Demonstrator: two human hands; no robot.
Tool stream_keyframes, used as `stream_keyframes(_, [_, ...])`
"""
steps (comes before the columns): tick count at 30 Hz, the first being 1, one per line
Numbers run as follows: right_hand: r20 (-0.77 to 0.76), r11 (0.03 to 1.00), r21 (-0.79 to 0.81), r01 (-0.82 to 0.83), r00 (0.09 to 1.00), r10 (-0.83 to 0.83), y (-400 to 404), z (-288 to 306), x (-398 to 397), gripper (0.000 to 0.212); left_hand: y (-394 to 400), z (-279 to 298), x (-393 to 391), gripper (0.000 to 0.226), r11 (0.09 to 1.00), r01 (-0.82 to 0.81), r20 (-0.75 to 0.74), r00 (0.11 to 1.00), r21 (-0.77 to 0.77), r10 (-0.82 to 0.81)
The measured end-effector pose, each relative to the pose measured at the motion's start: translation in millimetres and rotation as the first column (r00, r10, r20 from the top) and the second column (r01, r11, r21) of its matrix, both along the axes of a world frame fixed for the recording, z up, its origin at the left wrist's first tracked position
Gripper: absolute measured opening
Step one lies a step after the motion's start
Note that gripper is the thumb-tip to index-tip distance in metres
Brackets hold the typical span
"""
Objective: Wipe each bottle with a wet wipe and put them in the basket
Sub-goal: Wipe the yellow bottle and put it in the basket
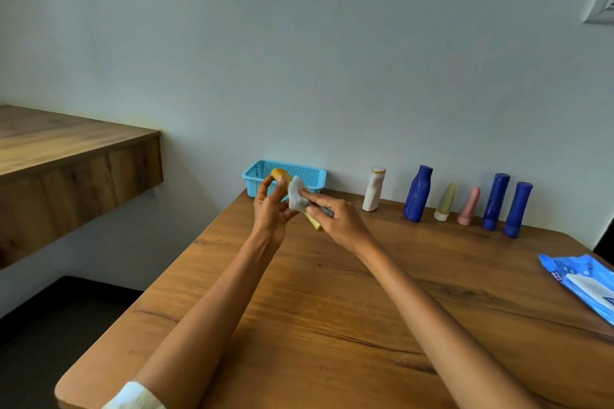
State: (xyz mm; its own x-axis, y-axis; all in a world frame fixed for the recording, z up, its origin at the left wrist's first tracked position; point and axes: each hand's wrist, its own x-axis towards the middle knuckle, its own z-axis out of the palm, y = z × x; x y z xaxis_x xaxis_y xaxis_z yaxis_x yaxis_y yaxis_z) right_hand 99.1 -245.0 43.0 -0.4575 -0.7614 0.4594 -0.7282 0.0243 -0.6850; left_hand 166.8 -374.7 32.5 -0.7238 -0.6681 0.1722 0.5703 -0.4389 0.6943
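Observation:
My left hand (pixel 270 209) grips a yellow bottle (pixel 280 174) with an orange cap, held tilted above the table in front of the blue basket (pixel 312 176). Its lower end shows at the bottom of my right hand. My right hand (pixel 335 219) pinches a white wet wipe (pixel 297 197) against the bottle's side. Along the wall stand a white bottle (pixel 373 189), a wide blue bottle (pixel 418 192), a pale yellow tube (pixel 445 201), a pink tube (pixel 469 206) and two slim blue bottles (pixel 495 201) (pixel 518 209).
A blue pack of wet wipes (pixel 581 282) lies at the table's right edge. The wooden table (pixel 332 309) ends on the left, with dark floor beyond. A wooden shelf (pixel 66 156) juts from the wall at the left.

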Motion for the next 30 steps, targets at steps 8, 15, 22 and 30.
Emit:
stream_keyframes(8, [0.037,0.998,-0.041,-0.050,0.998,0.051,19,-15,0,0.034,-3,1,3,0.032,0.998,0.057,0.009,0.998,-0.018,-0.056])
stream_keyframes(15, [0.016,0.996,0.062,0.070,0.997,-0.071,-16,29,-15,0.041,11,8,2,0.021,0.960,0.253,-0.016,0.966,-0.120,-0.257])
stream_keyframes(22, [0.080,0.993,0.078,0.093,0.992,-0.099,-4,14,-10,0.039,7,11,0,0.030,0.992,0.082,0.058,0.995,-0.098,-0.077])
stream_keyframes(30, [-0.217,0.970,0.111,0.216,0.958,-0.188,23,-1,-2,0.050,2,10,-4,0.041,0.999,-0.034,0.216,0.976,0.040,0.024])
